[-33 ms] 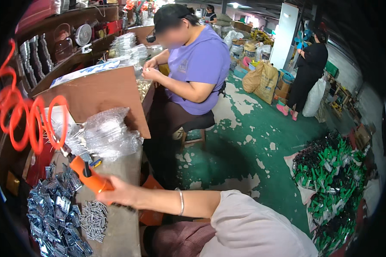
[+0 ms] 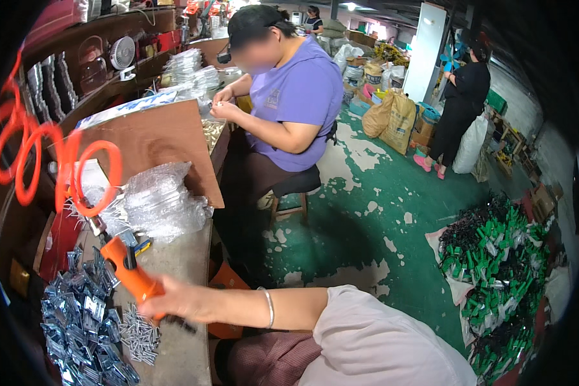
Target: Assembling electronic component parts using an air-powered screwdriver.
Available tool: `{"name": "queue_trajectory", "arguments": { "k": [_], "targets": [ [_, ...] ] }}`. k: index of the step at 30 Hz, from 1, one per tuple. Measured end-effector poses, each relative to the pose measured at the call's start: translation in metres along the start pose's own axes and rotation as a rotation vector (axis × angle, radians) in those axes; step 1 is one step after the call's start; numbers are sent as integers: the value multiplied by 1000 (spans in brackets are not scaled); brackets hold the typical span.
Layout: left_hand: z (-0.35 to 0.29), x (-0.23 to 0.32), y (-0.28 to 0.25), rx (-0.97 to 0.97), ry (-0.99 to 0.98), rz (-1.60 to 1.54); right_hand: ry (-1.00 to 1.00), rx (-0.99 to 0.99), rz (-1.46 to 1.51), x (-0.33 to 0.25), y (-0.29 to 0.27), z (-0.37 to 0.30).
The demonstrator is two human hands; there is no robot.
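Note:
My right hand (image 2: 177, 301) is wrapped round an orange pneumatic screwdriver (image 2: 132, 273) above the bench. Its dark tip points down to the right, near the bench's edge. A coiled orange-red air hose (image 2: 98, 183) joins the tool's upper end. Below and left of the hand lies a heap of shiny bluish metal parts (image 2: 77, 315). Beside that heap, just under the hand, is a smaller pile of silver screws or pins (image 2: 139, 334). My left hand is out of the picture.
Clear plastic wrap (image 2: 164, 202) lies on the bench (image 2: 174, 354) against an upright brown board (image 2: 141, 138). Beyond it, a person in purple (image 2: 296, 96) sits handling small parts. A person in black (image 2: 460, 106) stands farther off. Green and black parts (image 2: 502, 276) are heaped on the floor at right.
My right hand and the screwdriver have dropped slightly and shifted a little left. More of the tool's dark tip shows below the hand. The hose coils have swung.

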State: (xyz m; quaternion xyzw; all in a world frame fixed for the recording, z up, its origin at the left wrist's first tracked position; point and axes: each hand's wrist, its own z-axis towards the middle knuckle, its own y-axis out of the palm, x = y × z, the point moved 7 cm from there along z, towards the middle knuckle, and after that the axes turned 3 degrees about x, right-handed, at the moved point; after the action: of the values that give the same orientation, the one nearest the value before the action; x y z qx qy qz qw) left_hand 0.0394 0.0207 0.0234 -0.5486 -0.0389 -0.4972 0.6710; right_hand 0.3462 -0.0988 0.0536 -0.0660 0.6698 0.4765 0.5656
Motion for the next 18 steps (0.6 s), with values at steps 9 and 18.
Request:
{"name": "queue_trajectory", "arguments": {
  "k": [9,18],
  "targets": [
    [0,-7,2,-29,-79,-73,68,-143,294,39,58,-11],
    [-1,-16,14,-83,-98,-260,-13,-93,365,70,63,-20]
  ]
}}
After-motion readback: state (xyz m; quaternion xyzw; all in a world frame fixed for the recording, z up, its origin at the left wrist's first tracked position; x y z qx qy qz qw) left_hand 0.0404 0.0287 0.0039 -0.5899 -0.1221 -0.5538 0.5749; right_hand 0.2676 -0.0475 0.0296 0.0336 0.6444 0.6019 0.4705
